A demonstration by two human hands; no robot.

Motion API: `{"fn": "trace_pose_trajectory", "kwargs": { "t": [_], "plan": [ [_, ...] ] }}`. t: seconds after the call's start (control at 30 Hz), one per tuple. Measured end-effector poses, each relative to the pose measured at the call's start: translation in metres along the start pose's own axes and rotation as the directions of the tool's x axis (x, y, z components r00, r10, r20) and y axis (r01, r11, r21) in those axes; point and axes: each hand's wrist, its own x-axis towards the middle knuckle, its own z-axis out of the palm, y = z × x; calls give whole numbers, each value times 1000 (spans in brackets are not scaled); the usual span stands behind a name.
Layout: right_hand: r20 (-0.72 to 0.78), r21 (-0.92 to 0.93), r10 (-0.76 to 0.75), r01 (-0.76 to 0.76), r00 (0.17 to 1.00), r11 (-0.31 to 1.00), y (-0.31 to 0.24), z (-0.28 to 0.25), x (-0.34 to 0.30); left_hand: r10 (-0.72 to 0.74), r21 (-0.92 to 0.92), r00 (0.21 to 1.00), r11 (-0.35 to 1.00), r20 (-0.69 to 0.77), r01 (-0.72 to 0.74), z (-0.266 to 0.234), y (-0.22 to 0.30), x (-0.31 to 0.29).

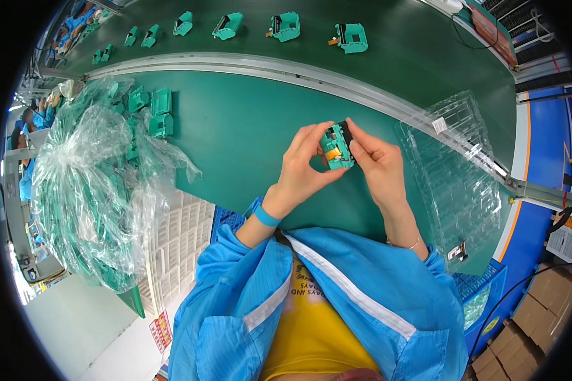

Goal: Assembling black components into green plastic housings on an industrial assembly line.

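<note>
Both hands meet over the green table (pixel 248 127) around one small green plastic part (pixel 333 152) with an orange tab on its face. My left hand (pixel 302 168) grips the part from the left and below. My right hand (pixel 372 159) pinches a small black piece (pixel 345 132) at the part's upper right edge. A blue band circles my left wrist, a thin bracelet my right.
A clear bag (pixel 89 190) full of green parts lies at left, with loose green parts (pixel 159 111) beside it. Clear plastic trays (pixel 457 171) are stacked at right. Several green parts (pixel 286 26) ride the conveyor belt (pixel 394 57) beyond. A white crate (pixel 178 235) and cardboard boxes (pixel 534 317) sit lower down.
</note>
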Motion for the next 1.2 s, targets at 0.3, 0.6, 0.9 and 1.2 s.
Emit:
{"fn": "trace_pose_trajectory", "kwargs": {
  "t": [0.3,0.6,0.9,1.2],
  "plan": [
    [64,237,51,-65,997,969,2,0,6,0,-68,1000,998,9,1,-1,-10,-1],
    [-111,-295,-331,287,937,911,16,20,-7,71,46,991,997,-110,-67,9,-13,-17],
    [152,115,54,-72,987,991,-3,10,5,1,-61,995,998,-95,-7,-2,-8,-1],
    [21,-210,-39,43,999,977,-9,9,5,11,-51,993,999,-115,-17,-8,-11,7]
  ]
}}
